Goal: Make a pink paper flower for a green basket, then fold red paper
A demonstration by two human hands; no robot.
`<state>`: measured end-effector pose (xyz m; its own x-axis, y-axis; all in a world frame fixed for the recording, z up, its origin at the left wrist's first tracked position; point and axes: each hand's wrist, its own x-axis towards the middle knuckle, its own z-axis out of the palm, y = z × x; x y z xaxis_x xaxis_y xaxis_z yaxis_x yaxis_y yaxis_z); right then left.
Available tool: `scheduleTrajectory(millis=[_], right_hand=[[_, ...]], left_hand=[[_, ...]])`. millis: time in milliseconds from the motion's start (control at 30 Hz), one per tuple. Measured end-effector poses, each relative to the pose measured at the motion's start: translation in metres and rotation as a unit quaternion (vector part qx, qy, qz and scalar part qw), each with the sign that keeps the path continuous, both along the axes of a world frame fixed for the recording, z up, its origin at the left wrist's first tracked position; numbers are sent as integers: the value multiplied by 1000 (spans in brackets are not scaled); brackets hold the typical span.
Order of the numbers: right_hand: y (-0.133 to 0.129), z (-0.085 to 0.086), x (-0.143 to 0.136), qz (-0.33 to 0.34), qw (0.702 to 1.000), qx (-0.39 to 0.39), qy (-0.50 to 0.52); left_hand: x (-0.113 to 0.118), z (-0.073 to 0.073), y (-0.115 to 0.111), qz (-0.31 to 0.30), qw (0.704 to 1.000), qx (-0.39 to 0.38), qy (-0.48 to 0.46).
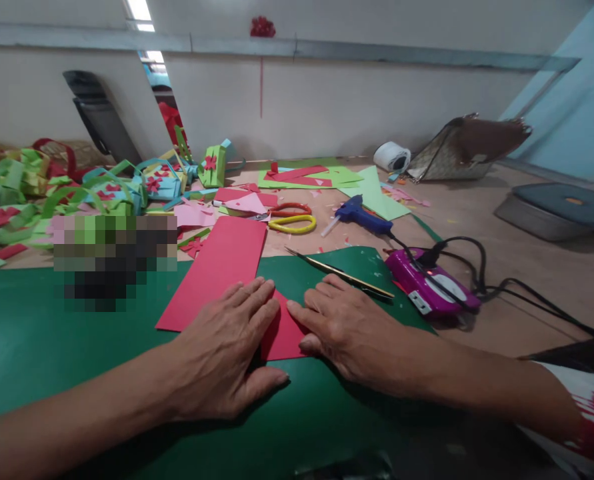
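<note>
A red sheet of paper [221, 260] lies on the green mat [21, 333], its long part slanting up and away and a smaller part [283, 333] showing between my hands. My left hand [231, 333] rests flat on the red paper, fingers stretched forward and thumb out to the side on the mat. My right hand [341, 323] presses on the right edge of the paper, its index finger extended and the other fingers curled under. Just beyond my right hand lie thin pointed tweezers [341, 272].
Behind the mat are red-and-yellow-handled scissors [291, 219], paper scraps and a blue glue gun [361, 215]. Folded paper baskets [121, 190] pile up at the left. A purple power strip [429, 283] with black cables, a bag [469, 150] and a lidded box [559, 210] stand right.
</note>
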<state>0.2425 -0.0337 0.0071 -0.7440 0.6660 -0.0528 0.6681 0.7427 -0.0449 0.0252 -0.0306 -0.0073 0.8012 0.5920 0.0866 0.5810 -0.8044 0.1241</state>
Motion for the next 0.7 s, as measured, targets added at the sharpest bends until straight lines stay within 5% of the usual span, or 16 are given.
scheduleTrajectory(millis=[333,467,700], right_hand=[[-23,-2,31,20,996,7,84],[-26,-2,33,57,992,59,99],[-42,2,17,119,968,214,-53]], left_hand=[[0,-5,-4,-112,990,10,-90],[5,-4,-7,-76,989,-24,-126],[13,-7,-12,-36,992,-28,-121]])
